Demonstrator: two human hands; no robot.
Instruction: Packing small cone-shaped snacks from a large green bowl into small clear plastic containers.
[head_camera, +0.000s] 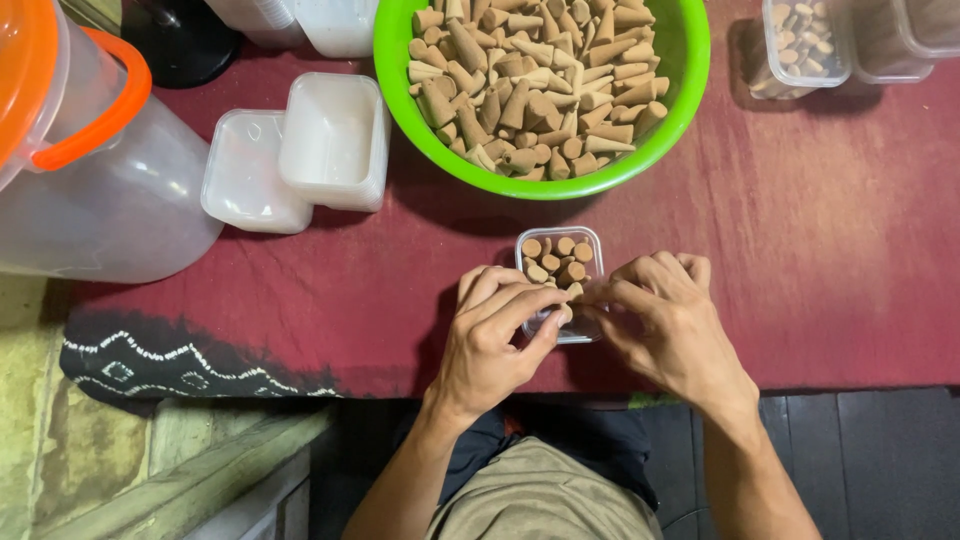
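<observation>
Both hands are filling the small clear box (560, 280): left hand (495, 345) and right hand (665, 320) are pinching cones; next, packing upright at its six-o'clock end.

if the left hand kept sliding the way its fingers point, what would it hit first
The left hand points toward the right hand, across the near end of the small clear box of brown cones. It would probably meet the right hand's fingertips almost at once, though depth is unclear.

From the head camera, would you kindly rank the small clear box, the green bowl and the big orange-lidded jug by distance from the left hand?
From the left hand:
1. Small clear box, touching its fingertips.
2. Green bowl, beyond the box.
3. Orange-lidded jug, far left.
</observation>
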